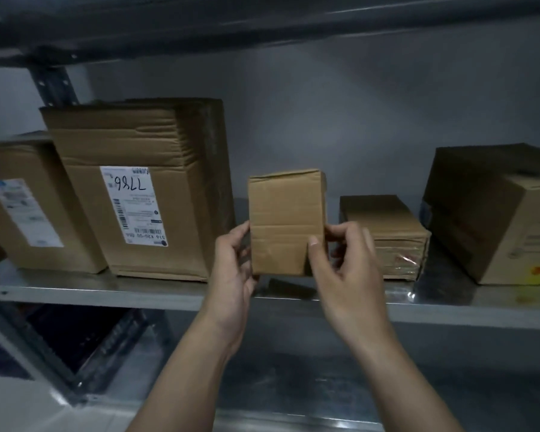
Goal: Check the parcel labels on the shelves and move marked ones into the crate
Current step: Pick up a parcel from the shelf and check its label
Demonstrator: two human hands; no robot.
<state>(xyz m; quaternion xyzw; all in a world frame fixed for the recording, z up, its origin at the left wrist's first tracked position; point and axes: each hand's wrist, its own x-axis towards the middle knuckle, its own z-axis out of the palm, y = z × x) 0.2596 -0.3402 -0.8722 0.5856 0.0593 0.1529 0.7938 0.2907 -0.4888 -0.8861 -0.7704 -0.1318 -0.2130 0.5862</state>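
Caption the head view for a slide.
Left hand and right hand hold a small cardboard box upright at the metal shelf, no label on its facing side, beside a labelled carton.

The shelf [131, 293] bay is closed overhead by the upper shelf [262, 29]. The left side is blocked by the left box [28, 210] and the tall labelled box [144, 194], which stand just beside each other. The right side is blocked by the large right box [493, 213].

Between the tall labelled box and the flat parcel [387, 235] is a gap. It is occupied by the small box [286, 219], gripped by the left hand [234, 266] and right hand [346, 266]. Clearance above the flat parcel is wide. The slot between flat parcel and large right box is narrow. A bare strip runs along the shelf front.
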